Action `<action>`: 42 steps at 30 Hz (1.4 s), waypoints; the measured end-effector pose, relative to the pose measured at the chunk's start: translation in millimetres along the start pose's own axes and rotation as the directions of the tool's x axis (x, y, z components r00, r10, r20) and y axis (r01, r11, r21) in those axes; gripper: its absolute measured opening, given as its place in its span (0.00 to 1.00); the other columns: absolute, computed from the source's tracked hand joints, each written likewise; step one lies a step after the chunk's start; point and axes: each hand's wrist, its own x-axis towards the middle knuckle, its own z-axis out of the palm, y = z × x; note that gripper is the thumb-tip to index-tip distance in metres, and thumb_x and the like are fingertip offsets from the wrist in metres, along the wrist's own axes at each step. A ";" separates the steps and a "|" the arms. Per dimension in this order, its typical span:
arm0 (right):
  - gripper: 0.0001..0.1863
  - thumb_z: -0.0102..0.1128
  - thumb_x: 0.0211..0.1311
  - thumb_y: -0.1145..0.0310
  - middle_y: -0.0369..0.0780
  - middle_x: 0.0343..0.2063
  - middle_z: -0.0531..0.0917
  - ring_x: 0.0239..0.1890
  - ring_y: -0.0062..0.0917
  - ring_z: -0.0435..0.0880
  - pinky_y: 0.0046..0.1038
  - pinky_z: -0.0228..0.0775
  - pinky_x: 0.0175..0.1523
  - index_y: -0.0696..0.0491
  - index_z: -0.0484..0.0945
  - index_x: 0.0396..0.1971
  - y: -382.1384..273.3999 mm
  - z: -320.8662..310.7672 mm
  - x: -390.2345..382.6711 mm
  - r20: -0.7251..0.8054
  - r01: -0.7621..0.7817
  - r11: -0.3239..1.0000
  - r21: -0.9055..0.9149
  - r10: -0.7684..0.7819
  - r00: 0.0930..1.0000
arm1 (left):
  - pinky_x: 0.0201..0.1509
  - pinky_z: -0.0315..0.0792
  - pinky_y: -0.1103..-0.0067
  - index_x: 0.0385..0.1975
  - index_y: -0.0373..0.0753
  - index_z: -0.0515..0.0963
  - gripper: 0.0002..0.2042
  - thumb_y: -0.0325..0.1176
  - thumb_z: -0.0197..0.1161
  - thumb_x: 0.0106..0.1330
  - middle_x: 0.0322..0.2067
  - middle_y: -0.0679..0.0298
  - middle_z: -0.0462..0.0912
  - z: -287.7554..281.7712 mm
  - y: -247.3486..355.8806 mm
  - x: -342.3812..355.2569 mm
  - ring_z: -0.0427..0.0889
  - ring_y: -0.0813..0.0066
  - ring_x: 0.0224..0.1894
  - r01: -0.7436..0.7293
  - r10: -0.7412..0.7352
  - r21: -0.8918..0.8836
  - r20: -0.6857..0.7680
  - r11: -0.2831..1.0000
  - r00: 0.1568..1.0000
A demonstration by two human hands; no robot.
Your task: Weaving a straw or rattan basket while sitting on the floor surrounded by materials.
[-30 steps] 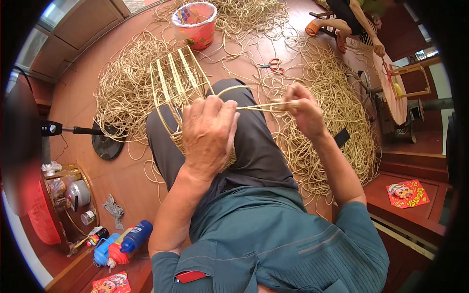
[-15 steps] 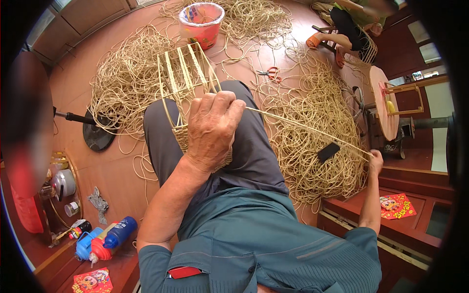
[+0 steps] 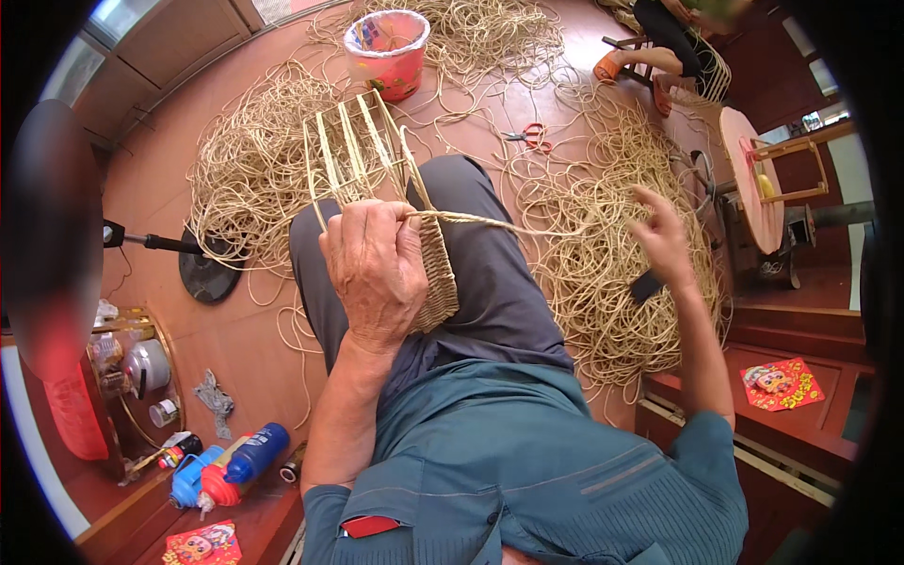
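A partly woven cord basket (image 3: 436, 282) rests on my lap, its lower part densely woven and its far part an open frame with cord-wrapped bars. My left hand (image 3: 375, 268) is closed on the basket's near edge, pinching a cord there; its fingertips are partly hidden. From that hand the tan cord (image 3: 471, 219) runs rightward over my right thigh and blurs out above a cord pile. My right hand (image 3: 665, 243) is raised over that pile, index finger and thumb apart, with nothing visible between them.
Loose cord piles (image 3: 612, 292) cover the floor right, left and behind. A red lined bucket (image 3: 388, 71) and red-handled scissors (image 3: 535, 137) stand or lie ahead. Bottles (image 3: 256, 454) sit at lower left. Another person (image 3: 673, 42) sits at far right near a round wooden board (image 3: 749, 179).
My right hand has let go of the taut cord and moved up and inward. The cord now hangs looser. My left hand has shifted slightly left and down, and the view has shifted a little.
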 end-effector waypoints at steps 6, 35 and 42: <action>0.24 0.67 0.76 0.73 0.37 0.52 0.90 0.29 0.12 0.74 0.21 0.72 0.37 0.54 0.80 0.69 -197.0 151.7 1.4 0.099 0.227 0.930 0.289 -0.265 0.959 | 0.50 0.69 0.64 0.39 0.44 0.83 0.05 0.32 0.73 0.70 0.37 0.64 0.80 -9.5 6.4 6.3 0.79 0.60 0.42 0.022 -0.023 0.037 0.041 0.999 0.999; 0.27 0.70 0.63 0.78 0.42 0.48 0.88 0.46 0.35 0.89 0.36 0.83 0.52 0.52 0.84 0.64 -199.7 145.4 -13.4 -0.068 0.712 0.699 -0.072 -0.715 0.695 | 0.44 0.71 0.66 0.35 0.42 0.82 0.05 0.32 0.72 0.68 0.33 0.65 0.83 -17.6 5.9 20.8 0.82 0.62 0.33 0.148 -0.149 0.017 0.147 0.989 0.978; 0.31 0.71 0.66 0.71 0.40 0.51 0.87 0.47 0.32 0.88 0.35 0.80 0.53 0.53 0.79 0.71 -219.6 166.3 0.3 0.056 0.737 0.635 -0.229 -0.748 0.662 | 0.43 0.72 0.66 0.35 0.43 0.83 0.04 0.33 0.72 0.68 0.34 0.65 0.84 -19.2 5.0 24.8 0.83 0.61 0.34 0.198 -0.191 -0.019 0.181 0.980 0.965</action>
